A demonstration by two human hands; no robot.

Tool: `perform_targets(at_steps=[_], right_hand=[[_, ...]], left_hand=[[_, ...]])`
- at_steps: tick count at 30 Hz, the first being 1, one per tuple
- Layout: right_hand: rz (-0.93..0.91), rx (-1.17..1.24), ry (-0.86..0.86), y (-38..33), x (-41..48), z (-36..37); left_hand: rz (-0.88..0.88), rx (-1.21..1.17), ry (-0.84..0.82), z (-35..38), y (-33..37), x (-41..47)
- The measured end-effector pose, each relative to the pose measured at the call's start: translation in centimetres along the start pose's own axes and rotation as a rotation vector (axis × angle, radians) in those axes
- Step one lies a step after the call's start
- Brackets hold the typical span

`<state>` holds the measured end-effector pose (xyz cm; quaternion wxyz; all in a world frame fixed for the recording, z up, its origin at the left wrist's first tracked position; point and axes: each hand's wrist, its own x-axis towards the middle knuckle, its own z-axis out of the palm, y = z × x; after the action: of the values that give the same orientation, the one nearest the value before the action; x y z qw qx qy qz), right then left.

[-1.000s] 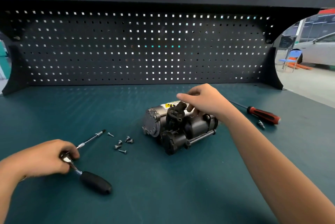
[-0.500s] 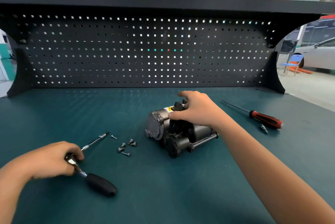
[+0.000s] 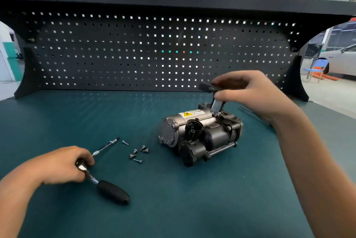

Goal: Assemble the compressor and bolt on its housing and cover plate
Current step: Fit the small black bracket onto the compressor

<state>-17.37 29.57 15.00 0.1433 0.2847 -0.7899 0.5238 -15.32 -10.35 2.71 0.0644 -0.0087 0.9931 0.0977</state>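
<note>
The compressor (image 3: 200, 133), grey and black with a yellow warning label, lies on the green mat in the middle. Just above its top, my right hand (image 3: 248, 93) pinches a small black part with a silver stem (image 3: 214, 97), lifted off the body. At the lower left my left hand (image 3: 61, 164) grips the head of a ratchet wrench (image 3: 107, 189) with a black handle, which lies on the mat. A thin extension bar (image 3: 107, 146) sticks out from that hand toward the compressor.
Several loose bolts and screws (image 3: 137, 152) lie between the ratchet and the compressor. A screwdriver shaft (image 3: 250, 112) shows behind my right wrist. A black pegboard (image 3: 154, 51) closes the back of the bench.
My right hand has risen from the compressor's top, taking the small black part up with it. The left hand stays on the ratchet. The camera has moved closer.
</note>
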Motion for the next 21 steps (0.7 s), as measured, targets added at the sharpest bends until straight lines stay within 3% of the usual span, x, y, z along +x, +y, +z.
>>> perform_targets(at_steps=[7, 16, 19, 21], right_hand=[[0.068, 0.183, -0.139, 4.1, 1.1, 3.7], [0.140, 0.048, -0.491, 4.9, 0.8, 4.3], [0.198, 0.086, -0.407, 5.2, 0.9, 4.5], [0.215, -0.030, -0.304, 5.5, 1.1, 4.1]], left_hand=[[0.000, -0.007, 0.013, 0.0, -0.1, -0.1], [0.001, -0.021, 0.008, 0.0, -0.3, -0.1], [-0.007, -0.036, 0.021, 0.0, -0.3, -0.1], [-0.009, -0.032, 0.016, 0.0, -0.2, -0.2]])
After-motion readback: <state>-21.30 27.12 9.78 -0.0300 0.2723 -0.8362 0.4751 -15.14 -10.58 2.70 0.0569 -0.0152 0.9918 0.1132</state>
